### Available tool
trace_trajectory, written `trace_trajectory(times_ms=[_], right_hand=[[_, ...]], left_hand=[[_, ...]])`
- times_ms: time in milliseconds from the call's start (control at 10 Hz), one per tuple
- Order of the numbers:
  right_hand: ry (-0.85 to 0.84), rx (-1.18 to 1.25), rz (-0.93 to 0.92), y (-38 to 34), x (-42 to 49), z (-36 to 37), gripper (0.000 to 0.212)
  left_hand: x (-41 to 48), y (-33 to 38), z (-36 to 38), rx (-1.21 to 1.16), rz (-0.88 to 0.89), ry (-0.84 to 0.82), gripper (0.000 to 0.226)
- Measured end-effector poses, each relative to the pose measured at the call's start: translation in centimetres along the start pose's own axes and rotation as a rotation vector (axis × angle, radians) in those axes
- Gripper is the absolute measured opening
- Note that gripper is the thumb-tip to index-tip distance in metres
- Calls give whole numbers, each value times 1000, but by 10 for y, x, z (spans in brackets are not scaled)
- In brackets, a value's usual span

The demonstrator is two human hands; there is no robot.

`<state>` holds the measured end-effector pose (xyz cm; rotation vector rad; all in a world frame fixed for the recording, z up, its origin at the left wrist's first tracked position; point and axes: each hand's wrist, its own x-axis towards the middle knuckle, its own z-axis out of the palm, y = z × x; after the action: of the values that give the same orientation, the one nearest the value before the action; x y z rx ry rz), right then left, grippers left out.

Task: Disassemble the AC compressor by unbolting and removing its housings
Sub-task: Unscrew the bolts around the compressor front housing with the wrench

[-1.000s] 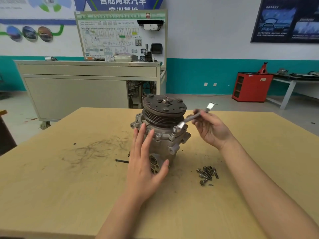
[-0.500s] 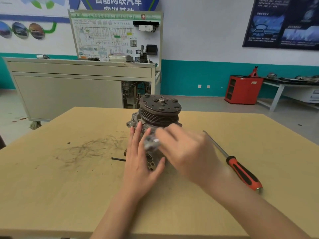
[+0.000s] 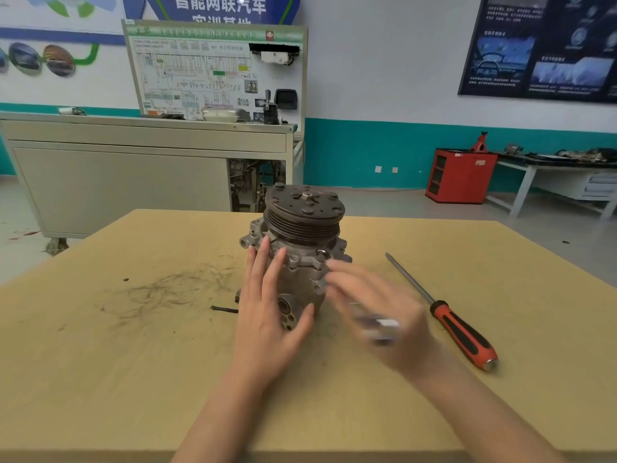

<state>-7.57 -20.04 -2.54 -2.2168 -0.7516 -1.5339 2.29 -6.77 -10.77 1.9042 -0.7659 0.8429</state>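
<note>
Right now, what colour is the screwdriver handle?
Red-orange with black grip inlays; the screwdriver shows clearly in the head view, lying on the table.

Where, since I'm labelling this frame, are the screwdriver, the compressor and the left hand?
screwdriver point(image 3: 464, 334): head view, red-and-black handle.
compressor point(image 3: 293, 209): head view, top pulley face.
left hand point(image 3: 264, 324): head view, back of the hand.

**Left hand steadying compressor**

Presses left hand point(image 3: 267, 315), fingers straight, against the upright compressor point(image 3: 302, 242) on the wooden table point(image 3: 117, 362). Holds a blurred metal tool point(image 3: 379, 325) in the motion-blurred right hand point(image 3: 374, 309) just beside it. Farther right: red-handled screwdriver point(image 3: 462, 327).
</note>
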Motion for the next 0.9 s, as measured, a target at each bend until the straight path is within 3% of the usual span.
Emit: trace_trajectory(times_ms=[100, 200, 300, 400, 500, 600, 700, 800, 900], right_hand=[[84, 701, 549, 36, -14, -8, 19], [117, 1085, 1008, 75, 5, -7, 26], [-48, 1222, 1184, 104, 27, 11, 23], [-129, 1297, 1204, 119, 39, 22, 19], [-94, 1365, 1165, 119, 41, 21, 19], [153, 1454, 1178, 118, 47, 4, 24], [136, 1124, 1091, 107, 54, -19, 25], [-267, 470, 828, 71, 40, -16, 15], [-539, 102, 556, 43, 23, 4, 25]], left_hand=[[1, 7, -4, 12, 40, -15, 77], [1, 10, -5, 11, 34, -15, 76], [2, 12, -7, 3, 28, -20, 76], [1, 13, -6, -2, 27, -20, 76], [0, 13, -6, 1, 15, -21, 76], [0, 14, -6, 10, 14, -30, 77], [1, 14, -5, 12, 21, -22, 77], [1, 13, -4, 18, 27, -13, 76], [1, 13, -4, 26, 37, -14, 76]])
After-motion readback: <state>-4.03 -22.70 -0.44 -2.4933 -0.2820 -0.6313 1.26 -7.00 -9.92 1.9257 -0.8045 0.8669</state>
